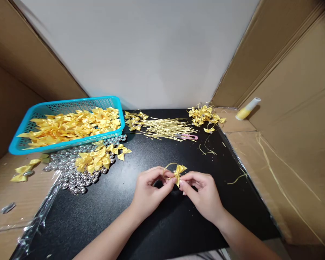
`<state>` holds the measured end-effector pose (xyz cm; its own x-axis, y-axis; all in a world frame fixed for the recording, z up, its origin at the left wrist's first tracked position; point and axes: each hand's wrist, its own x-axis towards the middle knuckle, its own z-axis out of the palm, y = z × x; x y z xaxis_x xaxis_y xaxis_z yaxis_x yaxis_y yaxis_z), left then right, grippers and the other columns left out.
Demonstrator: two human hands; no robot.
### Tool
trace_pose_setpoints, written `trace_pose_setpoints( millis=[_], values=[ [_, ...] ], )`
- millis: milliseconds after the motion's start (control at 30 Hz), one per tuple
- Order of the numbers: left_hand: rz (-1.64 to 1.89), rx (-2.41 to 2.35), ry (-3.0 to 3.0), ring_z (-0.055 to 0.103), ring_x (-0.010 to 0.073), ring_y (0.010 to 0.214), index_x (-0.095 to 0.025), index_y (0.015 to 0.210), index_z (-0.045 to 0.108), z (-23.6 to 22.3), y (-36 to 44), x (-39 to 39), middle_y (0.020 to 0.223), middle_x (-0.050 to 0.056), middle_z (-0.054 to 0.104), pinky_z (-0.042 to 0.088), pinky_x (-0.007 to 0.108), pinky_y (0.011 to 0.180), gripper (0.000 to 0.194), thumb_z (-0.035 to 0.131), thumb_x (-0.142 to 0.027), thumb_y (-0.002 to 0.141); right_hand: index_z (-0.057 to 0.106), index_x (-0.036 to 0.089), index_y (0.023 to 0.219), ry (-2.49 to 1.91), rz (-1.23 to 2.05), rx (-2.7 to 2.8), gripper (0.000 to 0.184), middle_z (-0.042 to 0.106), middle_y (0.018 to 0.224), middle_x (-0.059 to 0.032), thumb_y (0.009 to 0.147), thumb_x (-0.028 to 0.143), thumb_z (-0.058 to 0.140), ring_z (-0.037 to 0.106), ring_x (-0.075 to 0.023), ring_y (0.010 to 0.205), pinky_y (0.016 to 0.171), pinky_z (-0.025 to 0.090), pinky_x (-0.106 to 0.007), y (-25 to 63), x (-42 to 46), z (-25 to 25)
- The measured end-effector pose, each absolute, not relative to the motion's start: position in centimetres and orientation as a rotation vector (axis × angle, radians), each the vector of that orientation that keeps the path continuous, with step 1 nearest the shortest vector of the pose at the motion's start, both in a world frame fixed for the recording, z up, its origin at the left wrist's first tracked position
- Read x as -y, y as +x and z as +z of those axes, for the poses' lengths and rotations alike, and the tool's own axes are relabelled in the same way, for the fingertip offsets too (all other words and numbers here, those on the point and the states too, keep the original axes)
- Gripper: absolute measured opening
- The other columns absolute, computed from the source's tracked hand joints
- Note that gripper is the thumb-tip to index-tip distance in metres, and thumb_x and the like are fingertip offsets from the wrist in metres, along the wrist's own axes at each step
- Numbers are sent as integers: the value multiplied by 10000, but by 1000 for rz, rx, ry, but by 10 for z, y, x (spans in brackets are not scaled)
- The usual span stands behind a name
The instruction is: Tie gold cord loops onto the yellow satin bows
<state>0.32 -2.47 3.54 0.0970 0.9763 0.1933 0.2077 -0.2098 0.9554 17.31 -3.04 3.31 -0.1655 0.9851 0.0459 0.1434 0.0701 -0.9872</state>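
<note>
Over the middle of the black tabletop, a small yellow ribbon bow (180, 169) with a curved gold tie is held between both hands. My left hand (154, 186) is closed, pinching the bow and its tie from the left between thumb and fingers. From the other side, my right hand (202, 191) pinches near the bow's lower right edge, thumb against fingertips. The fingers partly cover the bow, so what lies behind it is hidden.
A turquoise basket (123, 119) of yellow bows stands back left. Silver beads (67, 173) and loose bows (93, 160) lie before it. Gold ties (168, 126), pink-handled scissors (189, 137) and tied bows (203, 115) lie at the back. A thread cone (247, 109) stands right, beside cardboard walls.
</note>
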Motion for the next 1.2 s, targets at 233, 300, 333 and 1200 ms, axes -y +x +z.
trace_pose_setpoints(
  millis=[233, 300, 333, 1200],
  values=[
    [1291, -1212, 1646, 643, 156, 589, -180, 736, 702, 36, 4, 27, 688, 42, 720, 521, 249, 580, 40, 705, -150, 763, 711, 146, 754, -1205, 1223, 1449, 108, 699, 631, -42, 806, 210, 642, 651, -144, 551, 518, 543, -225, 172, 32, 37],
    [1292, -1223, 1631, 632, 149, 582, -179, 755, 691, 35, 4, 28, 683, 35, 710, 522, 245, 583, 29, 708, -156, 762, 708, 144, 750, -1200, 1233, 1441, 112, 699, 627, -43, 806, 211, 638, 646, -141, 543, 513, 538, -225, 171, 32, 38],
    [1286, -1228, 1624, 627, 146, 580, -178, 757, 685, 34, 4, 28, 680, 32, 705, 520, 243, 584, 30, 709, -161, 762, 708, 143, 750, -1197, 1238, 1437, 115, 699, 629, -44, 807, 212, 635, 645, -140, 544, 512, 536, -225, 171, 32, 38],
    [1183, -1206, 1496, 585, 119, 614, -174, 758, 600, 38, 5, 26, 675, -6, 633, 479, 207, 612, 62, 649, -156, 791, 695, 147, 719, -1206, 1204, 1467, 108, 675, 614, -34, 802, 187, 638, 623, -139, 544, 518, 531, -230, 170, 32, 34]
  ],
)
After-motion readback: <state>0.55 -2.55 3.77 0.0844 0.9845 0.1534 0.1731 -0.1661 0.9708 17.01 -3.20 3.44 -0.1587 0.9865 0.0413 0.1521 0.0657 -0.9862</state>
